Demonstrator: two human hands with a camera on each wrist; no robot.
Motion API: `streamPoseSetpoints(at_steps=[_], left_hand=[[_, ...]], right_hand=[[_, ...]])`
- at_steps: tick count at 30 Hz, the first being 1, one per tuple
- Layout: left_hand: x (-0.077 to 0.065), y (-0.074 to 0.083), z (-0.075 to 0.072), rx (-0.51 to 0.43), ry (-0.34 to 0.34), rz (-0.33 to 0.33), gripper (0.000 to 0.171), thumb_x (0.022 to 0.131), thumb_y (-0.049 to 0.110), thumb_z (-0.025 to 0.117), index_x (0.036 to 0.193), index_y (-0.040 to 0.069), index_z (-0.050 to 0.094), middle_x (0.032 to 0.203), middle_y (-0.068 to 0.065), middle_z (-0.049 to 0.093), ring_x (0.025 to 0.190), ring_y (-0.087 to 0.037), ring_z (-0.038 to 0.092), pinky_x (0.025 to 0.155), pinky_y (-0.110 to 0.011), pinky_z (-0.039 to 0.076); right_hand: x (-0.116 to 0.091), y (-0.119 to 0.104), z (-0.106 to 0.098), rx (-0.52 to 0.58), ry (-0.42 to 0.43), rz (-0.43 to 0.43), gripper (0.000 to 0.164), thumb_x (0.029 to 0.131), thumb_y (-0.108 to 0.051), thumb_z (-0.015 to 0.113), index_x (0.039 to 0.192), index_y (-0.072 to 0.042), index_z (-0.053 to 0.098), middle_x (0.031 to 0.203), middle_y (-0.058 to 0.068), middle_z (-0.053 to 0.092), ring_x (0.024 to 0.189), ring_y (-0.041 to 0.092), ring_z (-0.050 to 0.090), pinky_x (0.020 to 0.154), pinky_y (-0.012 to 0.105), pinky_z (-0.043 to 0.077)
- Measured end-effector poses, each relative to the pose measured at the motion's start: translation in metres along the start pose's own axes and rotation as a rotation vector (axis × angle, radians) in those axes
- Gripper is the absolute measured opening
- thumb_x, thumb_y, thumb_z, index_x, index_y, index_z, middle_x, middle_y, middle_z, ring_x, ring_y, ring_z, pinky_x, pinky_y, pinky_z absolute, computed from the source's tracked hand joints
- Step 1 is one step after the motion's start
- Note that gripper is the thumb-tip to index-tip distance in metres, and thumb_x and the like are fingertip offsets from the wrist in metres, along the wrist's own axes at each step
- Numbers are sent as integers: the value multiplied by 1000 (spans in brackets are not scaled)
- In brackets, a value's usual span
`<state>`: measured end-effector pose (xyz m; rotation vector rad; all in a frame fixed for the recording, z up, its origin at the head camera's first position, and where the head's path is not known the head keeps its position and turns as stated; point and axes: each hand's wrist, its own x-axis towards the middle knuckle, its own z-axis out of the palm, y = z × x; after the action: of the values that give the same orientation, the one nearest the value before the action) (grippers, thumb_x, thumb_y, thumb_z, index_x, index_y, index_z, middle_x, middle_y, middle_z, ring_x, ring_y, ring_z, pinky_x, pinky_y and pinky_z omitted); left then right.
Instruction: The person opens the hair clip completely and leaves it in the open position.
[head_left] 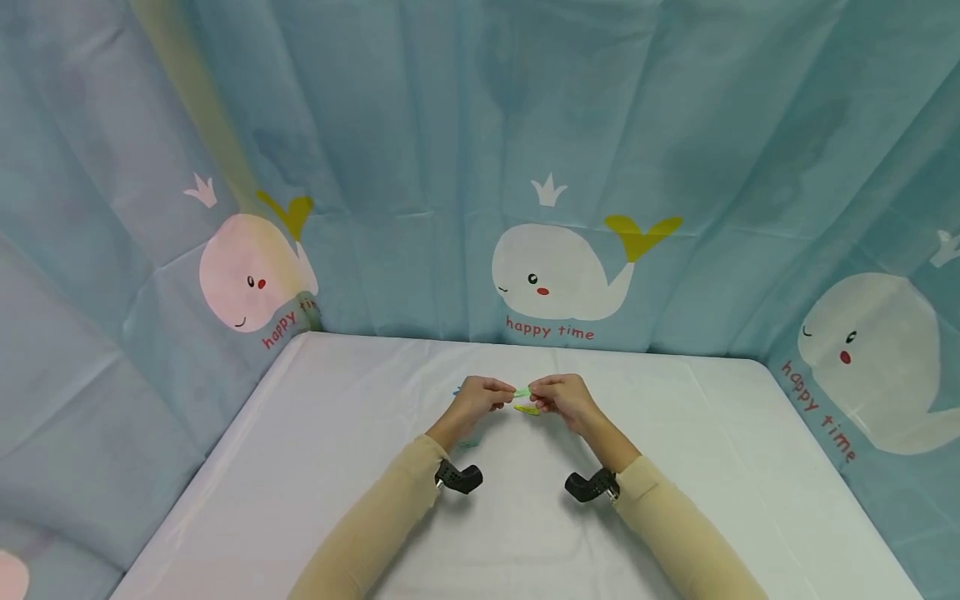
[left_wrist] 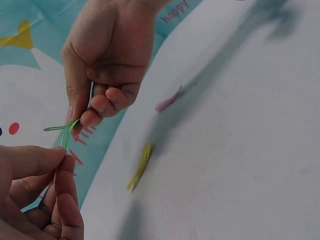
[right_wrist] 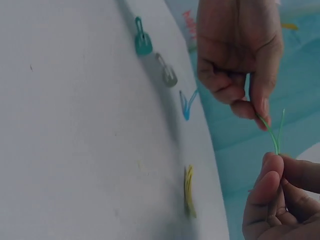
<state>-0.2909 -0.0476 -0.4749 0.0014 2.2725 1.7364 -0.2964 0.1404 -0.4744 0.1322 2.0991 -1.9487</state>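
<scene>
A light green snap hair clip (head_left: 522,392) is stretched between my two hands, above the table. Thumb and fingertips of my left hand (head_left: 478,397) pinch one end. My right hand (head_left: 564,395) pinches the other end the same way. The clip's two thin parts spread apart in a V, one tip sticking out free in the left wrist view. Just under the hands lies a yellow hair clip (head_left: 527,409). A blue clip (right_wrist: 187,106), spread open, lies near my left hand, with a grey clip (right_wrist: 167,71) and a teal clip (right_wrist: 143,44) in line with it.
A pink clip (left_wrist: 168,102) rests on the white tabletop (head_left: 525,542) on my right-hand side. Behind the table hangs a blue curtain (head_left: 420,167) with printed whales. A black wrist camera (head_left: 459,477) juts inward from the left sleeve, another camera (head_left: 590,485) from the right.
</scene>
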Motion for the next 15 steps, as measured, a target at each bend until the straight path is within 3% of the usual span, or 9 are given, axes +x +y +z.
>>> streamPoseSetpoints(at_steps=[8, 15], left_hand=[[15, 2, 1, 198, 64, -9, 15, 88, 10, 69, 99, 3, 76, 93, -8, 71, 75, -12, 58, 69, -24, 48], [22, -3, 6, 379, 126, 19, 9, 86, 8, 70, 91, 5, 77, 92, -8, 72, 79, -16, 61, 72, -29, 50]], right_hand=[[25, -1, 4, -170, 62, 38, 18, 91, -10, 66, 100, 4, 72, 76, 2, 69, 62, 10, 58, 62, 23, 51], [41, 3, 8, -252, 80, 28, 16, 87, -7, 70, 95, 5, 74, 68, 0, 67, 56, 8, 56, 55, 21, 49]])
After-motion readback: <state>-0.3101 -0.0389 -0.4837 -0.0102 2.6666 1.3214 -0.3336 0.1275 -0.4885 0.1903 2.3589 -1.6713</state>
